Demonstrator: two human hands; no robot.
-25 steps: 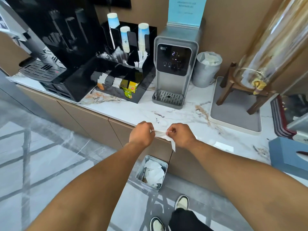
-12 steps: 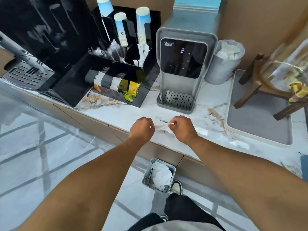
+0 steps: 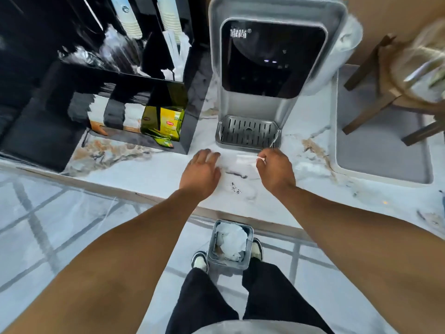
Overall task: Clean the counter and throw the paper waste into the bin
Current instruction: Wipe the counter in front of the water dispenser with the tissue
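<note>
L hand (image 3: pixel 201 173): palm down w/ fingers spread, pressing the tissue (image 3: pixel 237 162) flat on the surface (image 3: pixel 149 169), just in front of the water dispenser (image 3: pixel 269 75); earlier it was a fist pinching the tissue.
R hand (image 3: pixel 274 169): pinching tissue's right end, same as before.
Tissue: was stretched in air at surface edge, now lying on surface by dispenser's drip tray.
Bin (image 3: pixel 230 244): on floor below surface edge, between the feet, paper inside.
</note>
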